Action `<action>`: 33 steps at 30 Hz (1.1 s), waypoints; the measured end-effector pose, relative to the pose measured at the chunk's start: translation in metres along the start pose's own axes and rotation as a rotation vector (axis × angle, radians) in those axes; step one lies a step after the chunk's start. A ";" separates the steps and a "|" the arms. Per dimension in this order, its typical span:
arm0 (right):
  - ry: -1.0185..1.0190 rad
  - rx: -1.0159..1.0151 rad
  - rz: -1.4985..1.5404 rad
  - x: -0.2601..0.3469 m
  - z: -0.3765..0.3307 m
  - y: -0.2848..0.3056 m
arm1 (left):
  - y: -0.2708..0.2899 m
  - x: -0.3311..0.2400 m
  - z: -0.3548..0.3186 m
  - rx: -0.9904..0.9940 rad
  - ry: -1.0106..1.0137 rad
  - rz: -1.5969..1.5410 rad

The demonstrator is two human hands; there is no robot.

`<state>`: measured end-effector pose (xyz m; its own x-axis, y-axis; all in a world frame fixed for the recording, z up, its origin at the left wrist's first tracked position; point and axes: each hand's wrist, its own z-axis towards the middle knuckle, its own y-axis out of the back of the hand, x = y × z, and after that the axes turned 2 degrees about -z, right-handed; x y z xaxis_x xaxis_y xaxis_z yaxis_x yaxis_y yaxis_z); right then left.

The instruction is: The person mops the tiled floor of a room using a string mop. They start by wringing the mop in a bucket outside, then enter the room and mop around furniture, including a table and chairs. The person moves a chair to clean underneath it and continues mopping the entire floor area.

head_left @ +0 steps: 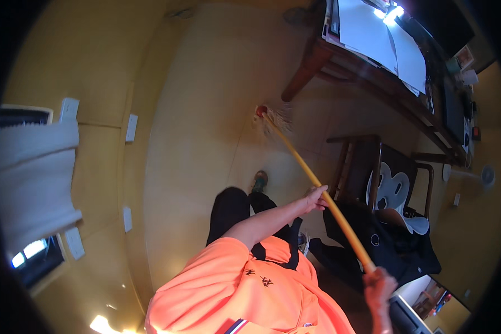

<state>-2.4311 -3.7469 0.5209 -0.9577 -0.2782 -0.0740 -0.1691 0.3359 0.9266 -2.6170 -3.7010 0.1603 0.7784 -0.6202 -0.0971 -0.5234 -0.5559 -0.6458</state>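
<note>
A mop with a long yellow wooden handle (298, 156) slants across the view from lower right to upper middle. Its red socket (261, 111) and pale string head (279, 121) rest on the floor near a table leg. Partway along the handle, my left hand (316, 199) is closed around it. My right hand (379, 285) grips the handle's upper end, close to my right side, and looks slightly blurred.
A dark wooden table (350, 55) with papers (367, 33) and a bright lamp (392, 14) stands at the upper right. Below it is a wooden armchair (359, 167) with a pale cushion (392, 186) and dark cloth. A wall with white switches (131, 128) runs along the left.
</note>
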 end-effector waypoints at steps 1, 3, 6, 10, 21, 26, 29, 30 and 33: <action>0.000 0.006 0.056 0.017 -0.002 -0.019 | 0.008 -0.010 0.006 -0.032 0.000 -0.064; -0.022 0.059 0.115 0.067 0.006 -0.034 | 0.031 -0.050 0.014 -0.220 -0.010 -0.035; -0.176 0.155 0.261 0.145 0.025 -0.056 | 0.058 -0.133 0.011 -0.357 0.000 0.203; -0.366 0.340 0.646 0.240 0.084 -0.053 | 0.078 -0.247 0.020 -0.264 -0.010 0.426; -0.247 0.650 1.072 0.502 0.395 0.075 | 0.118 -0.629 0.051 -0.314 -0.411 0.250; -0.071 0.733 1.050 0.607 0.519 0.084 | 0.201 -0.796 0.054 -0.603 -0.653 0.269; 0.022 0.789 1.135 0.652 0.551 0.060 | 0.280 -0.855 0.040 -0.815 -0.722 0.440; 0.012 0.809 1.143 0.659 0.554 0.058 | 0.298 -0.866 0.029 -0.846 -0.718 0.486; -0.004 0.817 1.184 0.664 0.563 0.048 | 0.306 -0.876 -0.001 -0.994 -0.597 0.462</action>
<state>-3.2060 -3.4090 0.3093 -0.6276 0.5268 0.5733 0.6297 0.7764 -0.0241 -3.4594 -3.3285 0.0478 0.3515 -0.6657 -0.6583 -0.6222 -0.6915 0.3670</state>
